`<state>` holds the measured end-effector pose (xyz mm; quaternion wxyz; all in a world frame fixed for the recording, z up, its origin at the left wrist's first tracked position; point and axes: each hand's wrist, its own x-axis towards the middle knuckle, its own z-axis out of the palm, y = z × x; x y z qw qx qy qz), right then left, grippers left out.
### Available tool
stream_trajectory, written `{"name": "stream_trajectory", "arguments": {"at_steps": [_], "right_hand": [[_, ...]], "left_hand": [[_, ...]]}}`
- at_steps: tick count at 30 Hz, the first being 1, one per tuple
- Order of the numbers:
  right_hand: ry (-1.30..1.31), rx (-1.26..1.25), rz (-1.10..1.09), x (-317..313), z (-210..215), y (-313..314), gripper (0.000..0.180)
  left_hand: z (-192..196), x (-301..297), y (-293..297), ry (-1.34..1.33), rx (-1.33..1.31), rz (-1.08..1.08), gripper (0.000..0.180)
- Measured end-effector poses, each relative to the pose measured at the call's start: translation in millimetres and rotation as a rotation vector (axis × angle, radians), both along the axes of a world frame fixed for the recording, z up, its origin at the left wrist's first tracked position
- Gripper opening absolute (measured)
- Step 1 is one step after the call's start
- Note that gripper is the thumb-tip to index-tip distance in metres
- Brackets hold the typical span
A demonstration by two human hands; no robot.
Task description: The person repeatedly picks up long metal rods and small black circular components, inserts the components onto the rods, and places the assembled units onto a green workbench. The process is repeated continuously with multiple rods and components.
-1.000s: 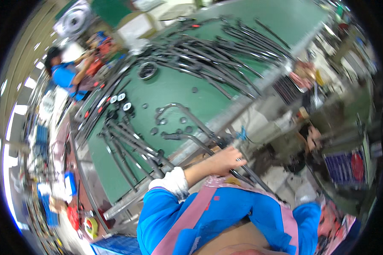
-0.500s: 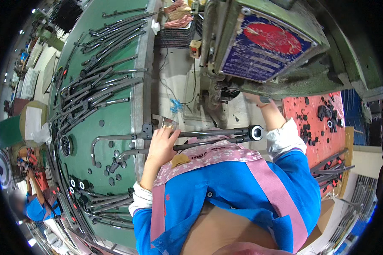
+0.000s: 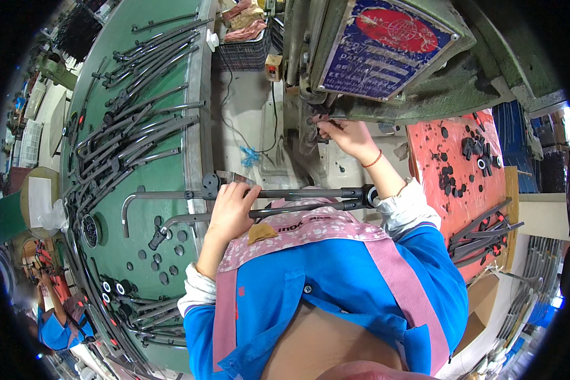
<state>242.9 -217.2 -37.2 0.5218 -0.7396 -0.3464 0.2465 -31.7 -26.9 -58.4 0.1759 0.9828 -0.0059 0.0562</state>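
Observation:
A black tubular metal frame (image 3: 307,194) lies across in front of my apron, its bent ends over the green table on the left. It has two long tubes and a dark round joint with a pale ring at the right end. My left hand (image 3: 233,214) is wrapped over the tubes near a round black bracket (image 3: 211,185). Beyond the frame, my right hand (image 3: 348,137) reaches to the metal tool (image 3: 308,130) under the green machine. Its fingers are pinched together there; whatever they grip is too small and partly hidden to name.
Many black tubes (image 3: 149,136) and loose round black caps (image 3: 164,277) lie on the green table (image 3: 158,174). A bowl of small parts (image 3: 90,230) stands there. The green machine (image 3: 418,101) overhangs ahead. More black parts lie on the red-covered table (image 3: 430,183) at right. Another person (image 3: 60,316) works far left.
My right hand has moved left, from beside the red table to the tool under the machine. The left hand keeps its hold on the frame. The whole view has shifted slightly.

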Motion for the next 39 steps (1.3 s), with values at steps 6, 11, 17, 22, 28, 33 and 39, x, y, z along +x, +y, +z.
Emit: {"name": "stream_trajectory", "arguments": {"at_steps": [6, 11, 17, 22, 28, 33, 39], "right_hand": [[-0.708, -0.466, 0.083, 3.3, -22.8, -19.1, 0.032], [-0.4, -0.563, 0.405, -46.8, -9.0, -35.1, 0.051], [-0.758, -0.317, 0.271, -104.0, -31.2, -49.4, 0.056], [-0.793, -0.269, 0.231, -74.1, -30.3, -114.9, 0.044], [-0.79, -0.377, 0.245, -53.5, -10.4, -203.4, 0.041], [-0.765, -0.319, -0.019, -54.6, -4.9, -291.8, 0.053], [-0.679, -0.762, -0.812, -35.8, -14.0, -488.2, 0.015]], "left_hand": [[3.3, -2.9, 5.9, 0.035, -0.017, -0.032, 0.059], [-3.8, -3.8, 6.1, 0.047, -0.026, -0.012, 0.062], [-11.0, 19.8, -17.4, 0.011, -0.037, -0.009, 0.061], [28.1, 30.4, -43.9, -0.033, 0.151, -0.026, 0.086], [6.5, 25.5, -70.4, 0.132, 0.03, 0.101, 0.07], [-47.5, 54.0, -109.4, 0.105, -0.142, -0.027, 0.045], [-165.9, 43.2, -113.7, 0.259, -0.495, 0.143, 0.044]]}}
